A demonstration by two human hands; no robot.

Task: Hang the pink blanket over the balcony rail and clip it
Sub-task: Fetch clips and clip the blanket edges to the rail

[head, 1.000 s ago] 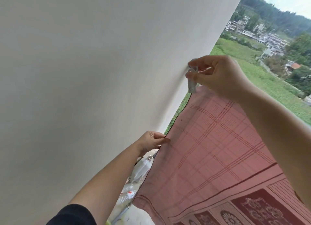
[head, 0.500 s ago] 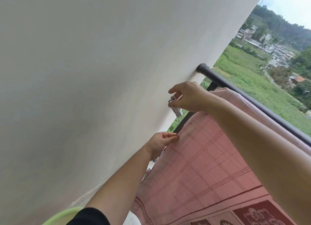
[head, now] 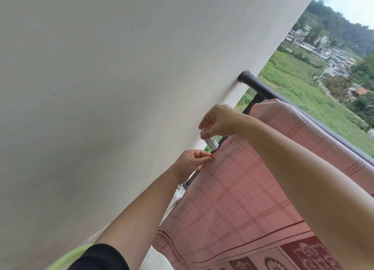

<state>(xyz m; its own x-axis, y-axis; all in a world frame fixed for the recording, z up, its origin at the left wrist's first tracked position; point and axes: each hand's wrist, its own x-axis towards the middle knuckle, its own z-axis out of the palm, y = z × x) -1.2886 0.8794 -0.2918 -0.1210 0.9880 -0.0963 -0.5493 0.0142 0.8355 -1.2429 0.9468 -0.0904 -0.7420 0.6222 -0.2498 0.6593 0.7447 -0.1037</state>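
Observation:
The pink checked blanket (head: 242, 188) hangs draped over the black balcony rail (head: 261, 85), its left edge close to the white wall. My left hand (head: 190, 164) pinches that left edge just below the clip. My right hand (head: 218, 124) pinches a white plastic clip (head: 209, 140), whose jaws touch the blanket's edge near the dark bar behind it. Whether the clip grips the cloth I cannot tell.
A tall white wall (head: 101, 108) fills the left side, and the rail's end joins it. A green hoop-like rim (head: 70, 255) shows at the bottom left. Beyond the rail lie green fields and distant houses far below.
My right hand has come down from the top of the blanket with the clip to the left edge. My left hand has kept pinching that edge. The rail has come into view.

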